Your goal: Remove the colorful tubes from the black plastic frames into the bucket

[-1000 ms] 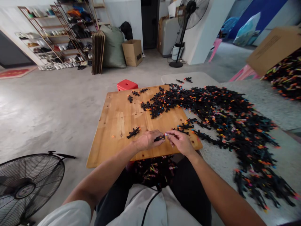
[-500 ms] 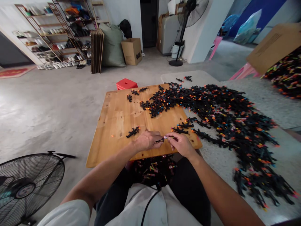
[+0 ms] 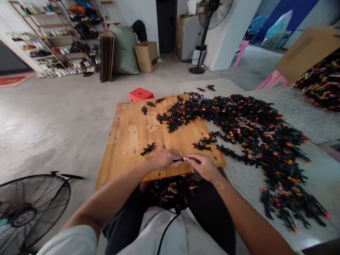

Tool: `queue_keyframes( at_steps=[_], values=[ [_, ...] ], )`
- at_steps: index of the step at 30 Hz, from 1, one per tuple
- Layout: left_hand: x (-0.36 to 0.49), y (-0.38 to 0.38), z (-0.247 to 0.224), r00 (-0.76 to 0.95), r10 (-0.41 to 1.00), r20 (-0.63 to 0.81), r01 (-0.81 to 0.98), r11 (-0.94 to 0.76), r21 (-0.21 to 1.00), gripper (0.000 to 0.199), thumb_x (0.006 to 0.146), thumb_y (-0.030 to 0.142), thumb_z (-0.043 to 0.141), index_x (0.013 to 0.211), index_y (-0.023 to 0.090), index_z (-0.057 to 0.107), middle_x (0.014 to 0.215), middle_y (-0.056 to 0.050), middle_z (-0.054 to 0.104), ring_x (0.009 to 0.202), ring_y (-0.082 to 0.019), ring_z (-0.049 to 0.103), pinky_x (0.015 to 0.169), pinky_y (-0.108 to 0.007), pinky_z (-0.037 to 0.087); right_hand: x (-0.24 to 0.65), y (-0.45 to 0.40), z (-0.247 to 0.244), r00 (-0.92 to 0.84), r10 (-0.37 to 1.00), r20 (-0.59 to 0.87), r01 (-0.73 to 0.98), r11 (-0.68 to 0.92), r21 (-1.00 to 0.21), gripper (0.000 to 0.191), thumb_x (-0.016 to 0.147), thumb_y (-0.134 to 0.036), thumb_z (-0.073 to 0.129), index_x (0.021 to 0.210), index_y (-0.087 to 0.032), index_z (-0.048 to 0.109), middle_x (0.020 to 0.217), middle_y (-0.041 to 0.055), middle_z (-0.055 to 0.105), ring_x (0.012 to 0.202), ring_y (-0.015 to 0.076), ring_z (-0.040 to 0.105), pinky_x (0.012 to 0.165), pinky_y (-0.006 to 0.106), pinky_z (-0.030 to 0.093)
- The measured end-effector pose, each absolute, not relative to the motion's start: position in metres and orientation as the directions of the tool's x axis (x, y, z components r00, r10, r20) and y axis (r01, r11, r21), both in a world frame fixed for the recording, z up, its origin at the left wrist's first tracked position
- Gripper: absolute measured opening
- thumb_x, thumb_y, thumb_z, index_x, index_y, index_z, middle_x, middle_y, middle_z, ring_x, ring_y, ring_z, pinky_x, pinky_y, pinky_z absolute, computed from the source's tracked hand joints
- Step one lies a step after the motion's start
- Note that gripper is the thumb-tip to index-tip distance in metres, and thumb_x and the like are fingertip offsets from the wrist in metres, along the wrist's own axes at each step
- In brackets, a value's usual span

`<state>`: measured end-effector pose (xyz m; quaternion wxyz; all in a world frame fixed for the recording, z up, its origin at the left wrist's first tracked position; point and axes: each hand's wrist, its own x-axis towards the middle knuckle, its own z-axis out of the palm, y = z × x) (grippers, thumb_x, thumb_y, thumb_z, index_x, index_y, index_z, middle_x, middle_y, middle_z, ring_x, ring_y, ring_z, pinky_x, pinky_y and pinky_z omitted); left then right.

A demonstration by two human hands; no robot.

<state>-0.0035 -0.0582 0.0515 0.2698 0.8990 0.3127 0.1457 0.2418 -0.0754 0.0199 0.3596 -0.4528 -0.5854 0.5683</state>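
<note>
The pale piece (image 3: 185,158) is shifted slightly nearer the front edge of the bench (image 3: 124,129). Over the bench it is pinched in the right hand (image 3: 204,165); a black piece (image 3: 177,160) is grasped in the left hand (image 3: 164,158).

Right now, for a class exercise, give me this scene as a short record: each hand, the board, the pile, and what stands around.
Left hand: closed on a small black piece
Right hand: pinching a small pale piece; too small to tell if joined to the black one
Wooden board: under both hands; one black toy gun lies near the left
Pile: many toy guns, spreading onto a grey table
Around: red stool, black fan
</note>
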Motion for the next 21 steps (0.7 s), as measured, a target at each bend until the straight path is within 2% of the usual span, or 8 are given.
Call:
queue_keyframes(
  at_steps=[7, 9, 12, 14, 16, 17, 19, 21],
  values=[
    [-0.001, -0.074, 0.041, 0.693, 0.716, 0.087, 0.554, -0.605, 0.572, 0.028, 0.1, 0.029, 0.054, 0.124, 0.024, 0.067, 0.108, -0.006, 0.076, 0.093, -0.019, 0.072, 0.077, -0.024, 0.051, 0.236, -0.092, -0.002, -0.418, 0.886, -0.202, 0.021, -0.214, -0.977, 0.034, 0.088, -0.05, 0.072, 0.104, -0.02, 0.079, 0.06, -0.0021, 0.065, 0.045, 0.0122, 0.053, 0.048, 0.025, 0.047],
    [-0.001, -0.081, 0.04, 0.688, 0.723, 0.07, 0.565, -0.593, 0.573, 0.026, 0.1, 0.03, 0.054, 0.121, 0.026, 0.068, 0.104, -0.004, 0.077, 0.09, -0.018, 0.073, 0.077, -0.024, 0.052, 0.241, -0.09, -0.002, -0.504, 0.83, -0.239, 0.101, -0.219, -0.971, 0.035, 0.088, -0.05, 0.073, 0.106, -0.021, 0.079, 0.064, -0.0007, 0.069, 0.05, 0.0135, 0.058, 0.05, 0.025, 0.05],
    [-0.002, -0.099, 0.04, 0.677, 0.736, 0.013, 0.618, -0.578, 0.532, 0.022, 0.098, 0.031, 0.057, 0.112, 0.026, 0.071, 0.092, -0.003, 0.077, 0.083, -0.018, 0.073, 0.077, -0.025, 0.052, 0.261, -0.064, 0.003, -0.568, 0.779, -0.266, 0.28, -0.121, -0.952, 0.031, 0.091, -0.048, 0.069, 0.1, -0.021, 0.079, 0.078, 0.0039, 0.077, 0.061, 0.0167, 0.067, 0.055, 0.025, 0.053],
    [-0.004, -0.113, 0.038, 0.703, 0.709, -0.052, 0.64, -0.598, 0.483, 0.019, 0.096, 0.031, 0.059, 0.108, 0.025, 0.072, 0.088, -0.003, 0.076, 0.082, -0.02, 0.073, 0.077, -0.026, 0.052, 0.281, -0.029, 0.009, -0.364, 0.905, -0.22, 0.467, -0.027, -0.884, 0.033, 0.097, -0.046, 0.059, 0.095, -0.02, 0.079, 0.082, 0.0056, 0.078, 0.065, 0.0174, 0.07, 0.058, 0.025, 0.054],
    [-0.007, -0.127, 0.036, 0.735, 0.667, -0.125, 0.641, -0.621, 0.451, 0.015, 0.095, 0.03, 0.061, 0.102, 0.024, 0.072, 0.088, -0.003, 0.076, 0.083, -0.021, 0.073, 0.077, -0.027, 0.052, 0.301, 0.014, 0.013, -0.018, 0.995, -0.094, 0.722, -0.053, -0.69, 0.036, 0.101, -0.039, 0.049, 0.096, -0.02, 0.078, 0.087, 0.0065, 0.079, 0.071, 0.0175, 0.072, 0.065, 0.025, 0.054],
    [-0.009, -0.132, 0.035, 0.746, 0.65, -0.147, 0.634, -0.626, 0.453, 0.014, 0.096, 0.031, 0.061, 0.102, 0.024, 0.072, 0.09, -0.003, 0.076, 0.085, -0.021, 0.073, 0.078, -0.028, 0.052, 0.31, 0.037, 0.014, 0.076, 0.996, -0.05, 0.781, -0.09, -0.618, 0.033, 0.101, -0.033, 0.049, 0.1, -0.019, 0.078, 0.095, 0.0091, 0.08, 0.08, 0.0192, 0.073, 0.073, 0.026, 0.054],
    [-0.015, -0.135, 0.035, 0.757, 0.638, -0.141, 0.616, -0.625, 0.479, 0.016, 0.098, 0.033, 0.061, 0.107, 0.025, 0.071, 0.097, -0.003, 0.076, 0.092, -0.021, 0.072, 0.081, -0.028, 0.052, 0.325, 0.08, 0.015, 0.173, 0.985, -0.01, 0.838, -0.153, -0.523, 0.031, 0.098, -0.026, 0.05, 0.102, -0.016, 0.079, 0.106, 0.0148, 0.079, 0.096, 0.0242, 0.073, 0.082, 0.029, 0.052],
    [-0.025, -0.128, 0.035, 0.739, 0.668, -0.088, 0.616, -0.617, 0.489, 0.02, 0.102, 0.034, 0.055, 0.109, 0.024, 0.071, 0.099, -0.003, 0.075, 0.093, -0.02, 0.071, 0.082, -0.028, 0.052, 0.331, 0.116, 0.012, 0.202, 0.979, -0.022, 0.866, -0.189, -0.462, 0.029, 0.096, -0.027, 0.054, 0.099, -0.014, 0.08, 0.108, 0.0194, 0.077, 0.102, 0.0286, 0.072, 0.086, 0.032, 0.05]
  ],
)
